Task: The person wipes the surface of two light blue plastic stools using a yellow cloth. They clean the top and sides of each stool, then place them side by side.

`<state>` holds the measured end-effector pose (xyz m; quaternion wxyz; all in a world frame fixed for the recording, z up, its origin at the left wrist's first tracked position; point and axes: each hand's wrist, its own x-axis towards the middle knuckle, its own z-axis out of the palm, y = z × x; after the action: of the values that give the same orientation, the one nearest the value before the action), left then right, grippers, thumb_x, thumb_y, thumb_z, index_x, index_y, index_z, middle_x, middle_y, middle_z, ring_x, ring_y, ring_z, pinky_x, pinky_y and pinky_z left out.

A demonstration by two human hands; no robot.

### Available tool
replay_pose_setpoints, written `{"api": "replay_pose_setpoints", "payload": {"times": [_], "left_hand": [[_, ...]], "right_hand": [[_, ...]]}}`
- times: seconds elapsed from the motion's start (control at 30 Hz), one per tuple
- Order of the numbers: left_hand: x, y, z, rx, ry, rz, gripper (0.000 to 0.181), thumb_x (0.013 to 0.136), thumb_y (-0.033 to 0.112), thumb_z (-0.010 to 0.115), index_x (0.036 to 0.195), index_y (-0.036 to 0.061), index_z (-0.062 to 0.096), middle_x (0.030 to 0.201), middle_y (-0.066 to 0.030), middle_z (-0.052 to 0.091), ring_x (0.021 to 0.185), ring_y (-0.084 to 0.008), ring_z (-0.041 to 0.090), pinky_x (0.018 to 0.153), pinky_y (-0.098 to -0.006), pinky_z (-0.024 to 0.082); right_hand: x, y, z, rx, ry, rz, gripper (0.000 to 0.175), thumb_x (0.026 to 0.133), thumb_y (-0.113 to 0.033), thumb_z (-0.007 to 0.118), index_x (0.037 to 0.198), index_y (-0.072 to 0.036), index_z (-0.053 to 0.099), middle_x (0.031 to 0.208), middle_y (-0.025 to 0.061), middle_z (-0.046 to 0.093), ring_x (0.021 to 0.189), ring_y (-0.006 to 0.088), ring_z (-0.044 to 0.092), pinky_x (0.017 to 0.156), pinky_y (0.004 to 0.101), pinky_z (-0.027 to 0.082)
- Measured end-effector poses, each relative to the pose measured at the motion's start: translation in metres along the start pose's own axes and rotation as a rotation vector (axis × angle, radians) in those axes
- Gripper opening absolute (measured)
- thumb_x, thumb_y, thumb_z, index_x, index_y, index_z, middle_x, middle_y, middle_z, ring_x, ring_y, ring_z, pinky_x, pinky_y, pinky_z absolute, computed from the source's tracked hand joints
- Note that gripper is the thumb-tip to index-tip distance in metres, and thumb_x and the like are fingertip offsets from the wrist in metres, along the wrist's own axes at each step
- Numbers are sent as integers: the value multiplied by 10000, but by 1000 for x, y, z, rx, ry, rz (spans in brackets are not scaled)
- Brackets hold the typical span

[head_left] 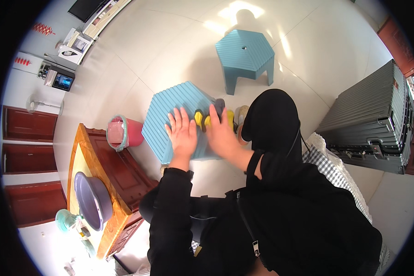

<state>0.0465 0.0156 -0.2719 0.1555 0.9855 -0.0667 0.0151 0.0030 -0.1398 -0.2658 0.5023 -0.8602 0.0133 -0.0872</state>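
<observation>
My left hand [183, 132] lies palm down with its fingers apart over the ribbed top of the near blue plastic stool [162, 120], and nothing is in it. My right hand [222, 132] reaches over a yellow and black item with a dark grey part [219, 105], at the stool's right side. Its fingers touch or cover part of that item, so its kind and whether it is gripped cannot be told. Part of the yellow piece [198, 118] shows between my two hands.
A second blue stool [245, 50] stands farther off on the tiled floor. A pink waste bin [134, 132] and a wooden cabinet bearing a purple basin [101, 200] are at the left. A grey ribbed suitcase [362, 110] stands at the right, near a checked cloth [326, 165].
</observation>
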Motion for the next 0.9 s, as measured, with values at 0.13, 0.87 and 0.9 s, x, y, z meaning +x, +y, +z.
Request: {"api": "replay_pose_setpoints", "payload": {"times": [0.13,0.87,0.9], "left_hand": [[7,-19,-2,-223,-75,-56,635,1066,445,320,1604,116,249,1680,-102,196,1561,-351,65,1234,-537,-15],[-45,-46,-23,268,30,-331,714,1042,504,347,1585,50,252,1656,-239,158,1543,-399,115,1214,-609,90],[-45,-46,-24,267,30,-329,717,1041,503,349,1583,44,252,1655,-243,156,1543,-401,115,1213,-611,87]], "right_hand": [[-61,-15,18,51,-194,94,745,964,-99,552,1577,-13,137,1450,524,197,1242,618,437,1014,499,463],[53,-16,-23,-651,-448,-836,615,893,-448,639,1469,-269,522,1409,253,510,1255,426,530,1064,514,384],[65,-11,-17,-590,-422,-866,618,887,-455,646,1464,-268,530,1382,243,531,1233,418,542,1054,512,389]]}}
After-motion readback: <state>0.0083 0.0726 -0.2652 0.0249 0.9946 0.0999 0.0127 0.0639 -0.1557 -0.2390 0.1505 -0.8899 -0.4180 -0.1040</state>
